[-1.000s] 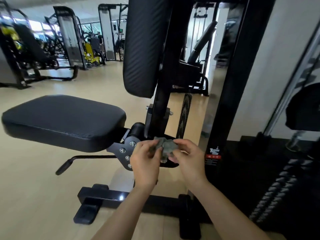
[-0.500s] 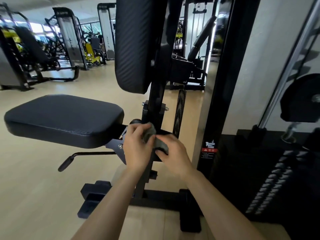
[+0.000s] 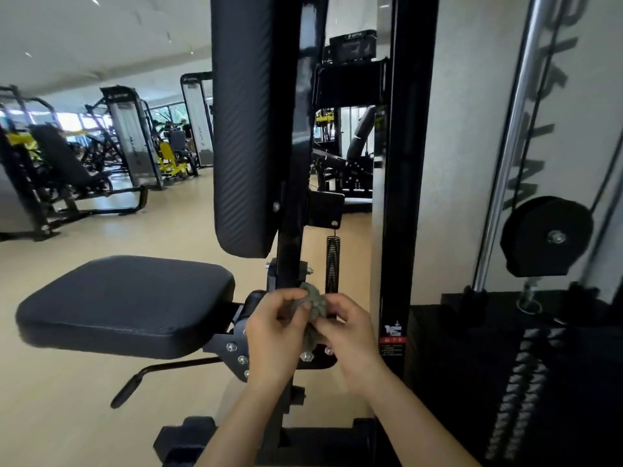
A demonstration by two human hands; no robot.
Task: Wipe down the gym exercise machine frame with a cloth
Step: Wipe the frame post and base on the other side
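The cloth (image 3: 313, 305) has come off the frame post (image 3: 290, 244) — left hand (image 3: 273, 335) and right hand (image 3: 350, 335) both pinch it, probably rebunching before wiping on.

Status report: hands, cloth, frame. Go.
Grey-green cloth pinched between left hand and right hand, bunched. It sits in front of the black frame upright, contact unclear. Coil spring hangs just right of it.

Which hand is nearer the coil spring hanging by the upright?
Right. The right hand sits just below the spring; the left hand is farther, down and to its left. Both pinch the cloth.
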